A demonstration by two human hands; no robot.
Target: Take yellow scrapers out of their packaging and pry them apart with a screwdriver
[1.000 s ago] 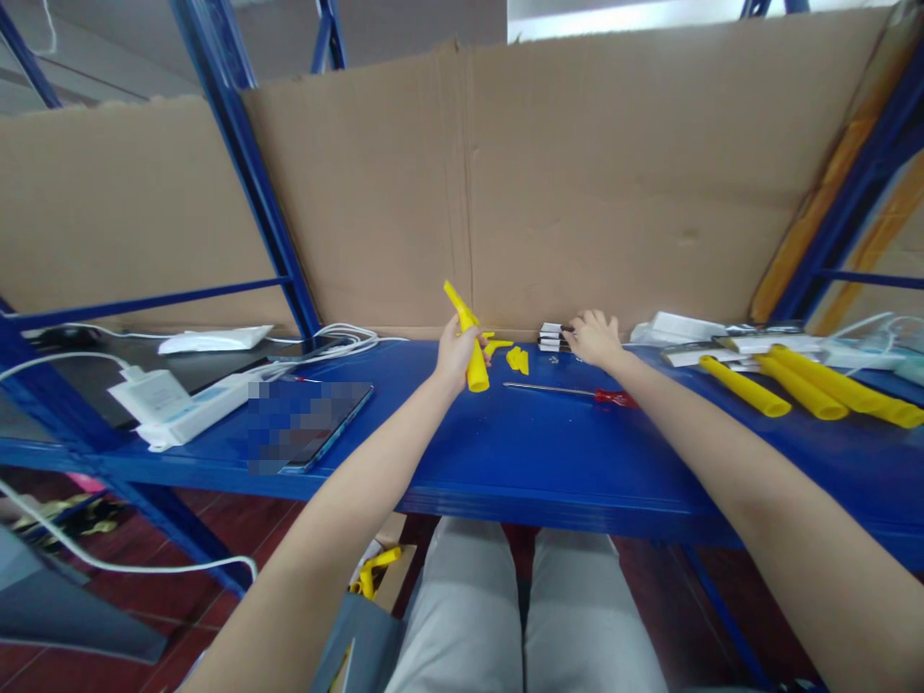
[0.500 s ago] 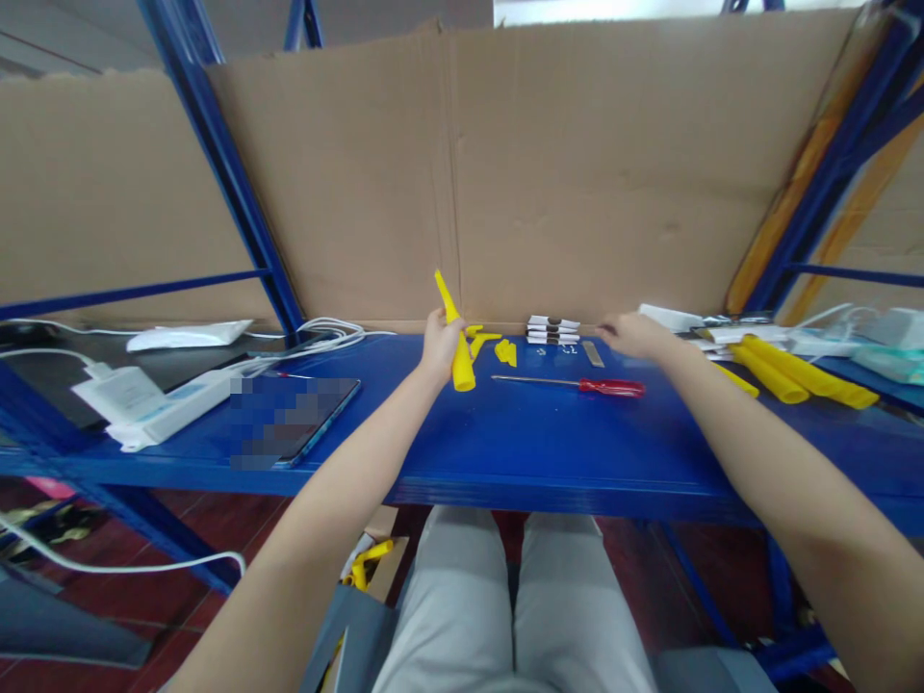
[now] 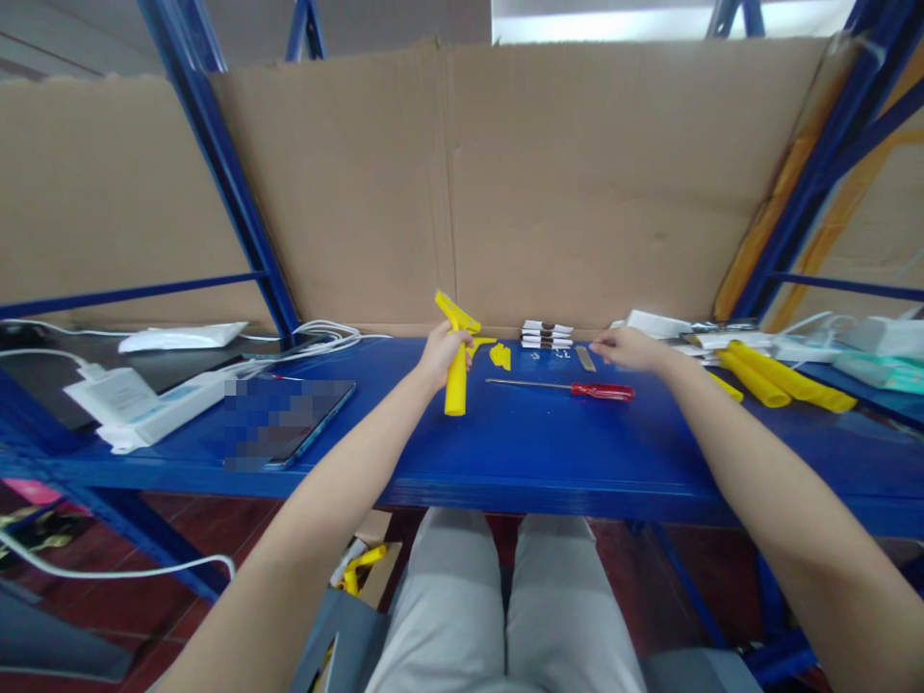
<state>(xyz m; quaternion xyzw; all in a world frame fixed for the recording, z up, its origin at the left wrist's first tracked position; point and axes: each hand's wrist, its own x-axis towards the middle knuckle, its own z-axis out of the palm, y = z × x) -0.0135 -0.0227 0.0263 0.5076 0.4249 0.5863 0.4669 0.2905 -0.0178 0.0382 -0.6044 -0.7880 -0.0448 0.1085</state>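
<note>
My left hand [image 3: 442, 354] is wrapped around a yellow plastic scraper [image 3: 455, 385], held upright with its wide, slanted head on top and its round handle end down. Behind that hand, more yellow plastic pieces [image 3: 500, 357] lie on the blue tabletop. My right hand [image 3: 627, 346] hovers low at the back right, fingers bent and slightly apart, with nothing visible in them. Just left of its fingertips lies a flat grey metal strip [image 3: 585, 359]. Small white bits [image 3: 561, 354] rest beside the strip, in front of a stack of white packets with dark bands [image 3: 547, 335].
A red-handled screwdriver [image 3: 603, 391] lies across the middle. Yellow tubes [image 3: 783, 375] and white packets are at the right. To the left are a tablet [image 3: 299, 423], a power strip [image 3: 177, 409] and coiled white cables [image 3: 332, 335]. A cardboard wall [image 3: 577, 183] closes the back.
My left hand has turned the scraper so its wide head shows and its handle points straighter down. My right hand has come slightly lower, nearer the metal strip. The view has shifted a little.
</note>
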